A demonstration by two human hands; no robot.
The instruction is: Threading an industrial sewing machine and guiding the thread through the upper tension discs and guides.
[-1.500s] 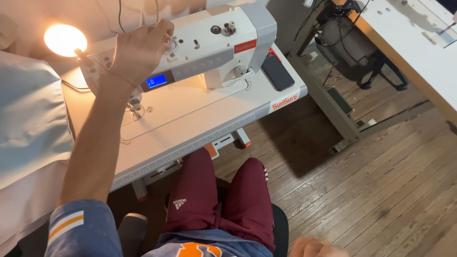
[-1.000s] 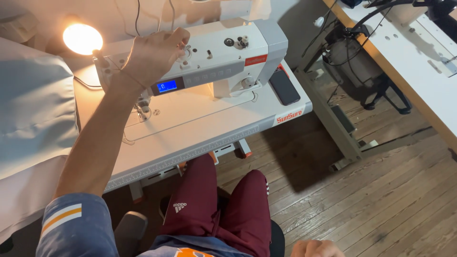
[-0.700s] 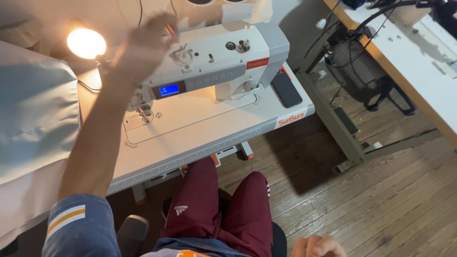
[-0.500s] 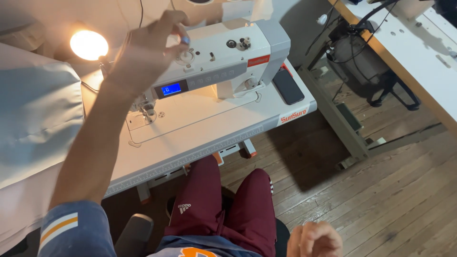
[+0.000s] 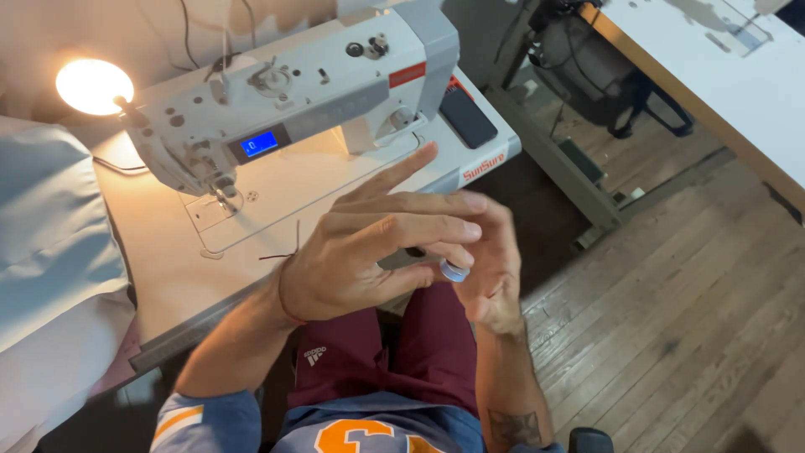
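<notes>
**Both hands meet over the lap on a small bobbin**

A white industrial sewing machine (image 5: 293, 92) stands on its pale table (image 5: 168, 277), a lit lamp (image 5: 92, 85) at its needle end and a small blue display glowing on its front. To the left lies a heap of light blue-grey fabric (image 5: 42, 243); a dark phone (image 5: 468, 117) rests on the table's right corner, out of the sewing area. A second white table (image 5: 721, 75) stands well apart across the wooden floor (image 5: 671, 319).

The person sits facing the machine in maroon shorts (image 5: 377, 369). In front of the table edge, above the lap, the left hand (image 5: 369, 252) and right hand (image 5: 490, 268) come together. The left hand's fingers are partly curled, forefinger stretched outward; the right hand's fingers close narrowly round a small round metallic bobbin (image 5: 454, 271), pinched between the two hands, probably held close so it can be handled in good view. A thin dark thread (image 5: 285, 250) trails near the left wrist.
</notes>
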